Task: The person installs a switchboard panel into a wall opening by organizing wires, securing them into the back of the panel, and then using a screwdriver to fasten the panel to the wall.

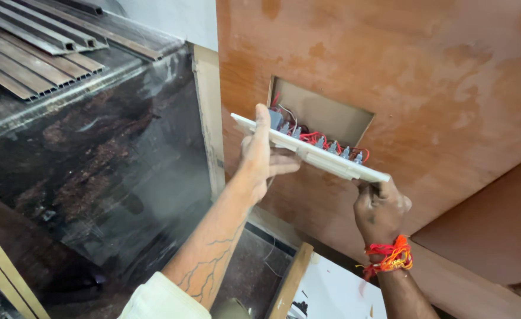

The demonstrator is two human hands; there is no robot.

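Switch plate [313,155] held just before wall cutout [325,115], long axis running left-right; left hand [263,156] and right hand [381,204] each clasping one end

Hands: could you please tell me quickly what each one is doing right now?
Left hand: closed on the white switch plate, near its left end.
Right hand: closed on the plate's right end.
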